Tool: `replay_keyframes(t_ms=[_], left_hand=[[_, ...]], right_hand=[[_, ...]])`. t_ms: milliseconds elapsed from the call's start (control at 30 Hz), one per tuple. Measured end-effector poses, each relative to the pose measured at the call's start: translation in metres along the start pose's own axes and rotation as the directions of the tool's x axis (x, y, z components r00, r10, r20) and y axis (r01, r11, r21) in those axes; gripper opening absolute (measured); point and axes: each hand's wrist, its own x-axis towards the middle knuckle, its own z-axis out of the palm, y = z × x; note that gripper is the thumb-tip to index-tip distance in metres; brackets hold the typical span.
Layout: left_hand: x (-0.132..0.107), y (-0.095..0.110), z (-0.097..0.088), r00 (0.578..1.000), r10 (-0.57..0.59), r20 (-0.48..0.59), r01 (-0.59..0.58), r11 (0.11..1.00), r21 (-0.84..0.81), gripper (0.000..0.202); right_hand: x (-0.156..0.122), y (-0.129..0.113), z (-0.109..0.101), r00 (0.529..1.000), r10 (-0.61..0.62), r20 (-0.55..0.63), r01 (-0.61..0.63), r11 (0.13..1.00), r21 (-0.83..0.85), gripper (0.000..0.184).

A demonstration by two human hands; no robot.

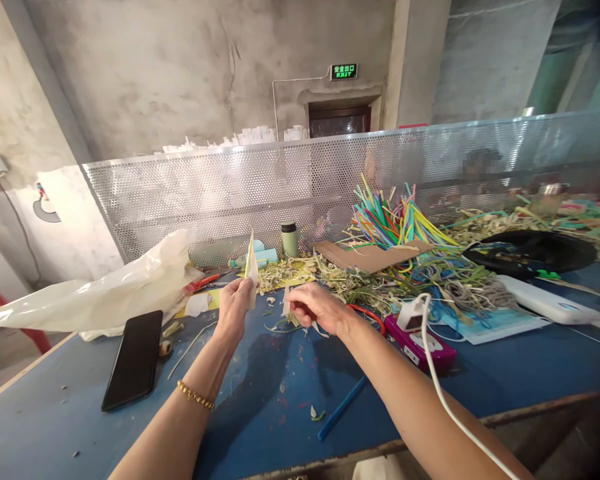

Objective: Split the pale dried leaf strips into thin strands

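My left hand (234,307) is raised above the blue table (260,407), its fingers pinched on a pale folded paper strip (251,263) that points upward. A gold bead bracelet sits on that wrist. My right hand (314,309) is just to the right, fingers curled on a small pale scrap (286,301) near the table top. The two hands are a short gap apart.
A black phone (134,358) lies at the left beside a large white plastic bag (105,290). Coloured strips (395,220), shredded scraps, cardboard, a green flask (290,239), a purple power strip (420,340) with white cable and a black tray (530,252) crowd the right. A perforated metal screen (180,193) backs the table.
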Motion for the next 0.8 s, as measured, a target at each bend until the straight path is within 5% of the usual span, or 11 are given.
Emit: replay_keyframes(t_ms=[100,233,300,367,500,600,800], left_hand=[[0.0,-0.003,0.0,1.0,0.02,0.024,-0.019,0.999,-0.03,0.033],[0.003,-0.007,-0.001,1.0,0.0,0.028,0.001,1.0,-0.024,0.041],[0.004,-0.009,-0.001,1.0,0.0,0.031,0.001,1.0,-0.02,0.044],[0.005,-0.01,-0.001,0.999,0.024,0.04,-0.024,0.999,-0.025,0.043],[0.0,-0.009,0.003,0.994,0.077,0.074,-0.074,0.996,-0.05,0.041],[-0.01,-0.008,0.011,0.986,0.039,0.163,-0.019,0.993,-0.121,0.042],[-0.025,-0.006,0.02,0.946,-0.001,0.325,0.068,0.979,-0.194,0.039]], right_hand=[[0.0,0.005,0.002,0.983,0.131,0.127,-0.115,0.985,-0.129,0.02],[-0.004,0.01,0.004,0.895,0.316,0.314,-0.182,0.903,-0.389,0.023],[-0.006,0.012,0.006,0.848,0.401,0.346,-0.169,0.824,-0.54,0.029],[-0.006,0.013,0.006,0.861,0.401,0.315,-0.122,0.762,-0.636,0.035],[0.0,0.012,0.004,0.997,0.009,0.075,0.041,0.771,-0.635,0.038],[0.006,0.009,0.005,0.959,-0.277,-0.062,0.193,0.796,-0.574,0.033],[0.008,0.012,0.01,0.933,-0.353,-0.073,0.291,0.857,-0.426,0.026]])
